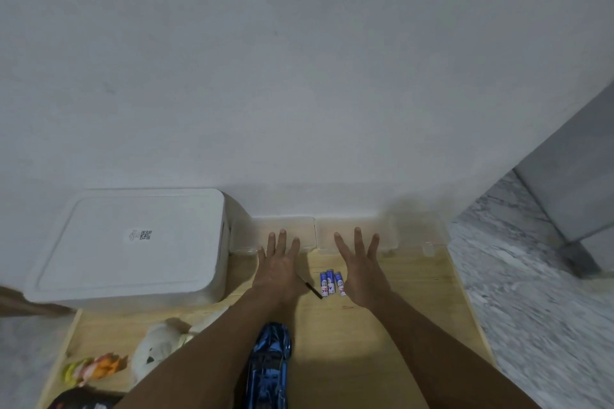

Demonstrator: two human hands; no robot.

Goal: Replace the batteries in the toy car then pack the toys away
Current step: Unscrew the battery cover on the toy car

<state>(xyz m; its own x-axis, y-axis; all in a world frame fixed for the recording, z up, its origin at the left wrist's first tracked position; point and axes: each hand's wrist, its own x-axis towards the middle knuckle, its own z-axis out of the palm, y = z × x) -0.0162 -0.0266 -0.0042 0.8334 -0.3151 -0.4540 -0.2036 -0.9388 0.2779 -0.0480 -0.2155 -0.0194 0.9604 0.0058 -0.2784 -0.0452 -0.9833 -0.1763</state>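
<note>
A shiny blue toy car (pixel 269 365) lies on the wooden board (pixel 382 342) between my forearms, near the bottom edge. Three blue and white batteries (pixel 330 283) lie side by side between my hands. A thin black tool (pixel 310 287), perhaps a screwdriver, lies just left of them. My left hand (pixel 277 264) is spread flat with fingers straight, hovering over the board. My right hand (pixel 362 267) is likewise spread with straight fingers, right of the batteries. Neither hand holds anything.
A large white lidded box (pixel 133 246) stands at the left against the wall. Two clear plastic containers (pixel 357 234) sit along the wall behind my hands. A white plush toy (pixel 156 347) and a yellow-orange toy (pixel 93 368) lie at lower left. Marble floor (pixel 531 292) borders the right.
</note>
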